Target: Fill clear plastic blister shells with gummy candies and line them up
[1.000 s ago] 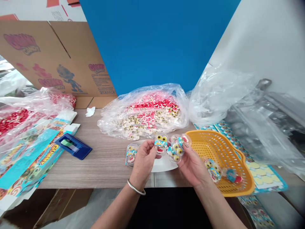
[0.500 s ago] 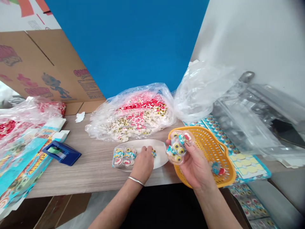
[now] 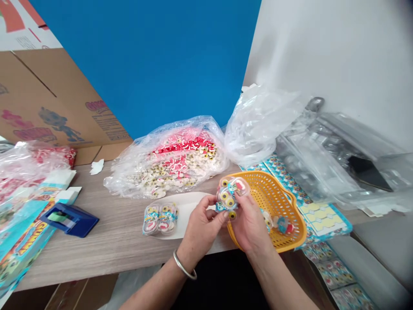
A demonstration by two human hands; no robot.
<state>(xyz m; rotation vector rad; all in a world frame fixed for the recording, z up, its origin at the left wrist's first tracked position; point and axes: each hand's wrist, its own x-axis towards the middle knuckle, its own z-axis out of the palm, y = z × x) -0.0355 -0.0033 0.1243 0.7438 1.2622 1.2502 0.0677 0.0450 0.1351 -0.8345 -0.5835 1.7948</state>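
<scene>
Clear candy packs are pinched by the fingers of the left hand and grasped by those of the right hand, at the left rim of the orange basket. The left hand has just been brought back from the white card, left of the basket, where two packs are laid; attention seems returned to the held ones. Yellow eyes and blue labels are seen through their plastic.

Basket: orange-yel, punched-hole pattern. Over its L rim, clear packs: yel/blk eye shapes, blue/wht labels, red/wht bits. L of basket, 2 more packs, same cols. Behind-L of basket, clear bag: red/wht/yel mix; panel, plain blue. Under basket, worktop: grey-brn woodgrain.
</scene>
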